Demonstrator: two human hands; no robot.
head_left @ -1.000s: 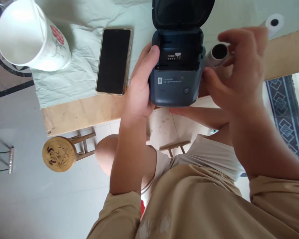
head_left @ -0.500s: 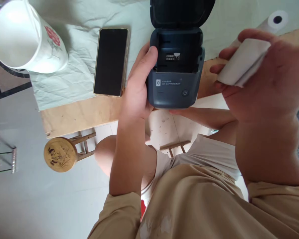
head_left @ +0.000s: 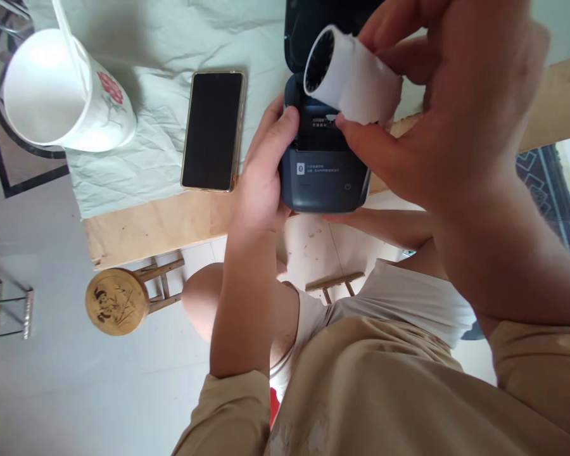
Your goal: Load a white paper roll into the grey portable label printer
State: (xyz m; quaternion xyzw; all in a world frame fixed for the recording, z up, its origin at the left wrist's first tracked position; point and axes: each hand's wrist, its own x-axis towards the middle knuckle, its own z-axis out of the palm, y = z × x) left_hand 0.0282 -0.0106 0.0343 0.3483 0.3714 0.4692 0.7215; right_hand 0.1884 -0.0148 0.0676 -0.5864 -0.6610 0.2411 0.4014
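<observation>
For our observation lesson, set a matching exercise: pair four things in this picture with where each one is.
Things:
1. paper roll
2. label printer
3. phone
4. white cup

Places:
A. far left on the cloth
B. flat on the cloth, screen dark
C. gripped by the left hand
D. held in the right hand, above the printer's open bay

Pairs: 1-D, 2-C, 3-B, 4-A

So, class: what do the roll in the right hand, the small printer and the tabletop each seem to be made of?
Roll: white paper, matte, with a loose, ragged edge. Printer: probably moulded plastic, dark blue-grey, smooth, with printed markings. Tabletop: looks like bare light wood or plywood, unfinished and stained; a creased pale cloth partly covers it.
</observation>
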